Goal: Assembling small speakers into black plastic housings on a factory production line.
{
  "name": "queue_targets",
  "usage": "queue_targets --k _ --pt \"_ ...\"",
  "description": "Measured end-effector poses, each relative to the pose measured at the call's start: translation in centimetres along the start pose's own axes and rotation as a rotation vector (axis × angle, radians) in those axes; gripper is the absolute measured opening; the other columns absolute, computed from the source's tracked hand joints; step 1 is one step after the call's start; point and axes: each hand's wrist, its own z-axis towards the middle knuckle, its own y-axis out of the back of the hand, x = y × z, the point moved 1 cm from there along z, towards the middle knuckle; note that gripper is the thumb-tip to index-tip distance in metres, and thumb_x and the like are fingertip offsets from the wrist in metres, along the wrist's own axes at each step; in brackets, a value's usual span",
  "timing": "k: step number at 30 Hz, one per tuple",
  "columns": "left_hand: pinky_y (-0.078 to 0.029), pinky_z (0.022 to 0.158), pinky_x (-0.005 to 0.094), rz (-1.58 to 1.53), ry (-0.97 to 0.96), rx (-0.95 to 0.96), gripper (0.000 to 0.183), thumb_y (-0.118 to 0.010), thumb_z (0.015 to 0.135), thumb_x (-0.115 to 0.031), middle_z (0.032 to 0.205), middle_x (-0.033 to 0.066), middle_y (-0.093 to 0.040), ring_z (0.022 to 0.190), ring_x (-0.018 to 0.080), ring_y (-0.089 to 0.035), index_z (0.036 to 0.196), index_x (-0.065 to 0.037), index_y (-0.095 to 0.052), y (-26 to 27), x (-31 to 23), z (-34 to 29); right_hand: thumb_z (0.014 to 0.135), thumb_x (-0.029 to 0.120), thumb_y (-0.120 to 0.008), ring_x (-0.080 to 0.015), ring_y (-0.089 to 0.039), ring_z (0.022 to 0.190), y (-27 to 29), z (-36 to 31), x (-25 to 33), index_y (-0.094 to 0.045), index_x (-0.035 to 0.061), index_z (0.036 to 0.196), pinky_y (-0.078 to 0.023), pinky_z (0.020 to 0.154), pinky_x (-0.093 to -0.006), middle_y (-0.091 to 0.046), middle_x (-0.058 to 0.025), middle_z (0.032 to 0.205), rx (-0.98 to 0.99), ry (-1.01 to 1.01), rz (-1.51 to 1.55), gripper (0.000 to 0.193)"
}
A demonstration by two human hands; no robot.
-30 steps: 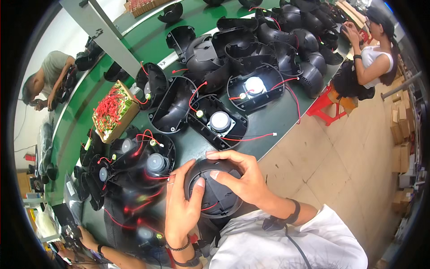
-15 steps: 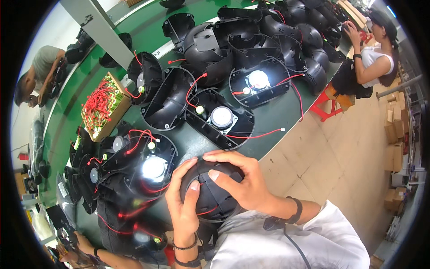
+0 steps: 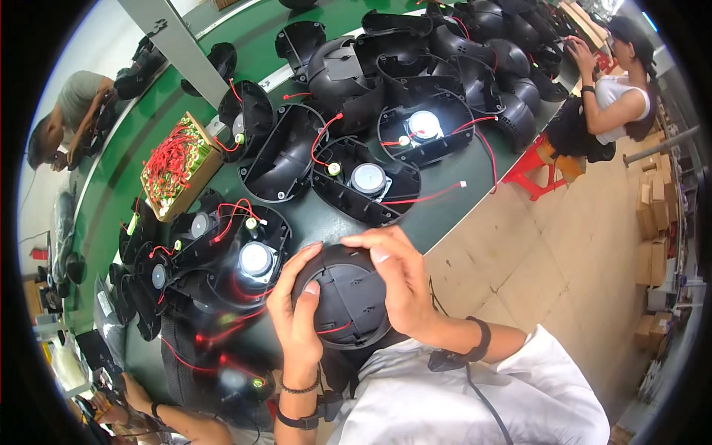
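Observation:
A round black plastic speaker housing [image 3: 352, 300] is held in front of my body, near the table's edge. My left hand [image 3: 297, 308] grips its left side, thumb on the top face and fingers along the far-left rim. Curved round the far-right side is my right hand [image 3: 400, 285], with its thumb close to the upper edge. Panel seams cross the housing's top, and a short red wire [image 3: 335, 328] lies over its near-left part. Its underside is hidden. Just beyond, an open half shell [image 3: 345, 204] carries a round silver speaker [image 3: 368, 180] and a red lead.
More black shells with speakers and red wires crowd the green table [image 3: 326, 230]. A cardboard box [image 3: 194, 178] of red-wired green parts stands at left. Coworkers sit at the far left, lower left and right, where a red stool [image 3: 535, 176] stands beside the table.
My right thumb has lifted off the top face and moved to the far-right edge. The housing has turned slightly, showing more of its top. Both hands still hold it.

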Motion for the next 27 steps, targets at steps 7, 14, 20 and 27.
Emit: queue_targets --k 7,14,20,27 --pt "-0.038 0.111 0.0345 -0.021 0.017 -0.022 0.048 -0.054 0.088 -0.02 0.129 0.019 -0.065 0.124 0.0254 -0.059 0.127 0.008 -0.063 0.0 0.2 0.0 0.094 0.029 -0.069 -0.0351 -0.049 0.129 0.2 -2.5 -0.4 -0.041 -0.0065 0.144 -0.036 0.113 -0.0419 -0.05 -0.0218 0.136 0.09 0.186 -0.113 0.068" --pt "-0.038 0.112 0.0359 -0.016 -0.019 -0.018 0.044 -0.05 0.089 -0.007 0.13 0.0182 -0.064 0.125 0.0269 -0.058 0.129 0.007 -0.06 -0.2 0.1 -0.6 0.062 0.044 -0.095 -0.0497 -0.021 0.146 -0.3 -6.8 -0.2 -0.006 -0.0076 0.154 -0.024 0.119 -0.0553 -0.014 -0.033 0.157 0.116 0.209 -0.391 0.138" --pt "-0.028 0.119 0.0392 -0.146 -0.058 0.034 0.075 -0.042 0.101 -0.05 0.153 0.0186 -0.042 0.142 0.0278 -0.041 0.148 0.008 -0.039 -1.1 -2.1 -3.2 0.057 0.031 -0.099 -0.0455 -0.036 0.142 1.3 -5.5 1.3 -0.02 -0.0055 0.154 -0.034 0.117 -0.0502 -0.031 -0.0307 0.155 0.055 0.315 -0.344 0.13" --pt "-0.03 0.119 0.0453 -0.038 -0.179 0.082 0.088 -0.035 0.1 -0.065 0.154 0.0233 -0.041 0.143 0.0336 -0.041 0.146 0.009 -0.042 -0.9 -6.4 -5.9 0.054 0.028 -0.1 -0.0416 -0.035 0.145 5.9 -5.0 3.4 -0.026 0.002 0.154 -0.033 0.118 -0.048 -0.032 -0.0279 0.157 0.321 0.536 -0.056 0.128"
